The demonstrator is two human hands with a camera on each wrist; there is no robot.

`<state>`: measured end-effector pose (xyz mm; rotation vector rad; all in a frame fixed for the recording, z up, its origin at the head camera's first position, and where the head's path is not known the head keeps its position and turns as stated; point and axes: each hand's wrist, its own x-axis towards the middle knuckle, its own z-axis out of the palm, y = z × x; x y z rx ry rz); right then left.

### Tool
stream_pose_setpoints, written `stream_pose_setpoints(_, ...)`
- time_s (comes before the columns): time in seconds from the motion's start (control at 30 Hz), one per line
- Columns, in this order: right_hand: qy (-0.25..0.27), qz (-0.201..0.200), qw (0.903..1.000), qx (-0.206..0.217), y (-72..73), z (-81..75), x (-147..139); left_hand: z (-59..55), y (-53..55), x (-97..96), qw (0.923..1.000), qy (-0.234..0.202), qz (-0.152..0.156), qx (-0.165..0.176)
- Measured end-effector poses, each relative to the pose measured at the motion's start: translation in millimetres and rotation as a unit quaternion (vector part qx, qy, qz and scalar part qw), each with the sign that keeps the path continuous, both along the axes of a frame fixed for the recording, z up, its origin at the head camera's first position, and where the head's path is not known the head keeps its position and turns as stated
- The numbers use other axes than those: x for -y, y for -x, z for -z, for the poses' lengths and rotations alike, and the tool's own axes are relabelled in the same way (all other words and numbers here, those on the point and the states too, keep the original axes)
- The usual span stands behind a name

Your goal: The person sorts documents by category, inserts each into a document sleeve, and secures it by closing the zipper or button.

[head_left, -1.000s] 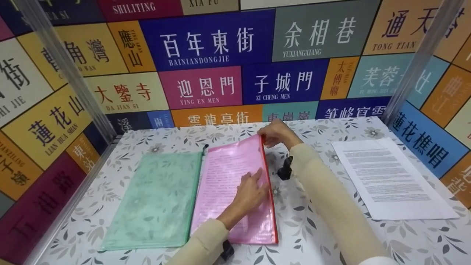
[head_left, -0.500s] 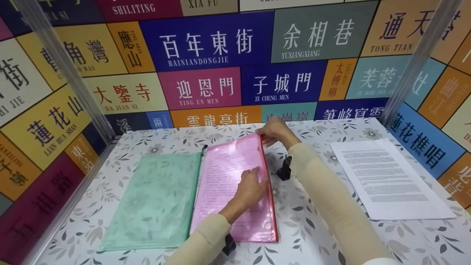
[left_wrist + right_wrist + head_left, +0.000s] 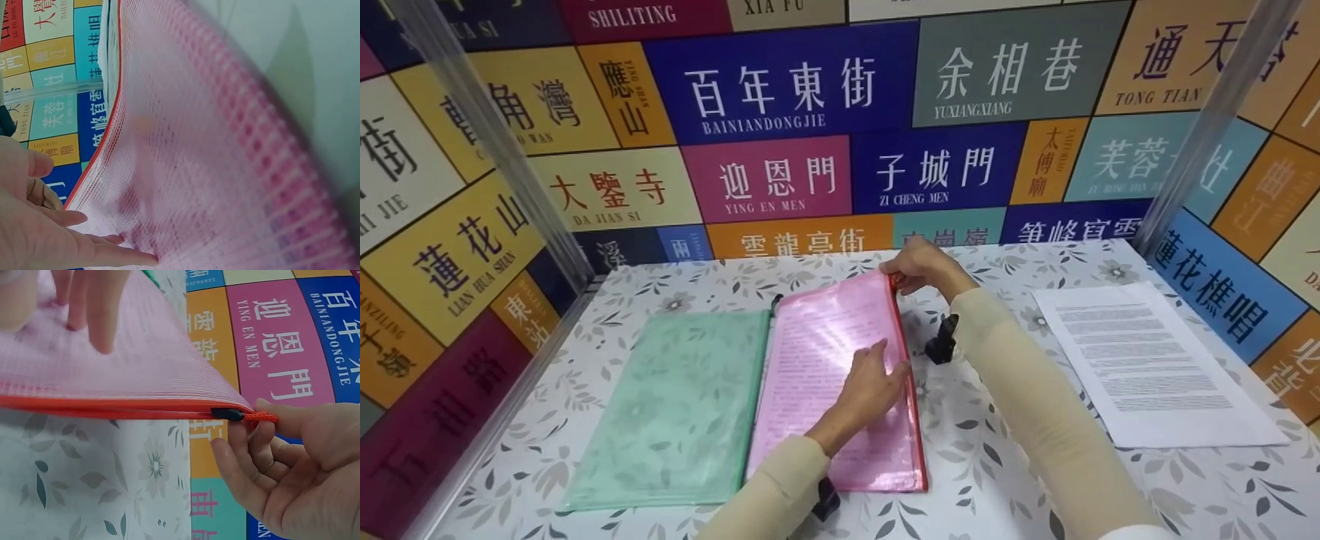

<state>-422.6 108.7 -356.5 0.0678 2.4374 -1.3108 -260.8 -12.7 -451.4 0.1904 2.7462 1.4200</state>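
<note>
A pink mesh zip folder (image 3: 817, 352) with printed pages inside lies in front of me, its red zipper (image 3: 916, 431) along the right side. My right hand (image 3: 922, 268) is at its far right corner. There, thumb and fingers pinch the red cord zipper pull (image 3: 261, 417), right by the black slider (image 3: 226, 414). My left hand (image 3: 868, 386) rests over the folder with fingers extended, touching its surface near the zippered edge. In the left wrist view, the folder's sheet (image 3: 169, 169) bows upward between the fingers and the corner.
A green zip folder (image 3: 675, 405) lies flat to the left, against the pink one. To the right is a stack of printed paper (image 3: 1147, 360). The flower-patterned tabletop (image 3: 1005, 480) ends at a wall (image 3: 780, 90) of colourful signs.
Both hands stay in nearly the same places. The far right corner of the pink folder has shifted very slightly away, and the glare on its upper part is brighter.
</note>
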Motion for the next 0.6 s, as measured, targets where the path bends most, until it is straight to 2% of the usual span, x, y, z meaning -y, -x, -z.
stream_pose_setpoints(0.13,0.046,0.001,0.9982,0.040,-0.5,-2.1,-3.3,2.0,0.7,0.7,0.9998,0.012,0.007,-0.011)
stream_pose_setpoints(0.23,0.062,-0.002,0.9967,0.052,-1.2,-1.9,-5.5,2.6,1.4,0.2,0.9998,0.014,0.008,-0.014)
stream_pose_setpoints(0.4,0.052,0.005,0.9976,0.046,-2.3,-0.5,-5.9,0.3,3.1,0.2,0.9998,0.010,-0.002,-0.018)
stream_pose_setpoints(0.6,0.043,0.011,0.9986,0.028,-1.7,1.2,-5.0,-2.1,9.4,1.6,0.9989,0.000,-0.032,-0.033)
